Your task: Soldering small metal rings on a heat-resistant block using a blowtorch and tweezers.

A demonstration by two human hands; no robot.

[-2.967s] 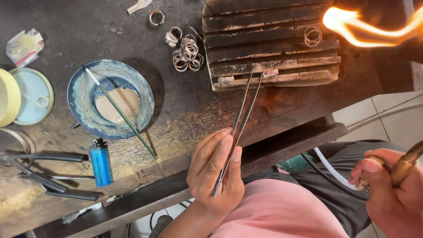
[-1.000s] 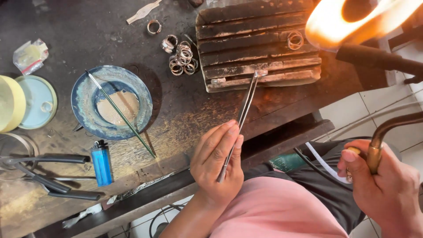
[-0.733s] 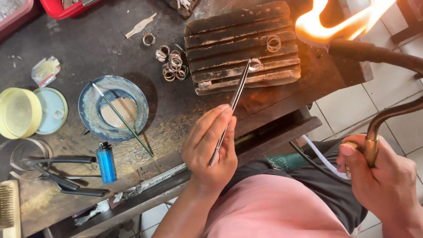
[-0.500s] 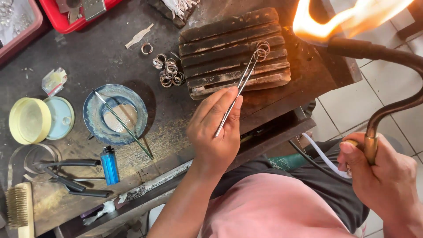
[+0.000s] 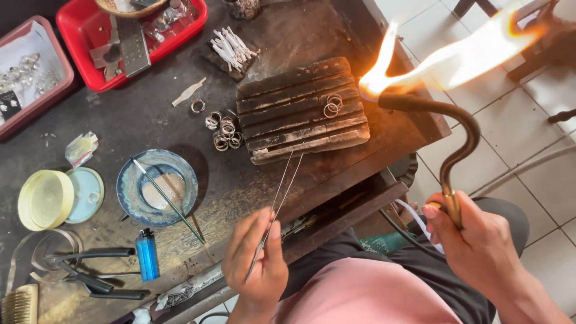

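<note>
Tweezers (image 5: 277,198), long, thin and of bright metal, are pinched between thumb and fingers of the left hand (image 5: 257,264), their tips reaching to the near edge of a charred soldering block (image 5: 300,111). That block is dark, ribbed with grooves, and two small wire rings (image 5: 332,105) lie on its right part. The right hand (image 5: 474,246) is clenched round the brass stem of a torch (image 5: 456,150), a curved brown pipe whose nozzle throws a broad yellow-orange flame (image 5: 456,57) up and to the right, just beside the block's far corner.

Left of the block lies a loose cluster of metal rings (image 5: 223,129). Nearer the person sits a round blue-grey dish (image 5: 157,187) with a thin rod laid across it, a blue lighter (image 5: 147,255) just below, and dark-handled pliers (image 5: 84,276) to the left. A pale yellow lid (image 5: 45,200) lies at the left edge. Two red trays (image 5: 132,42) hold small metal parts at the far side.

The worktop (image 5: 138,114) is dark, scorched and stained wood. Beyond it on the right is a floor of pale square tiles (image 5: 516,126).
</note>
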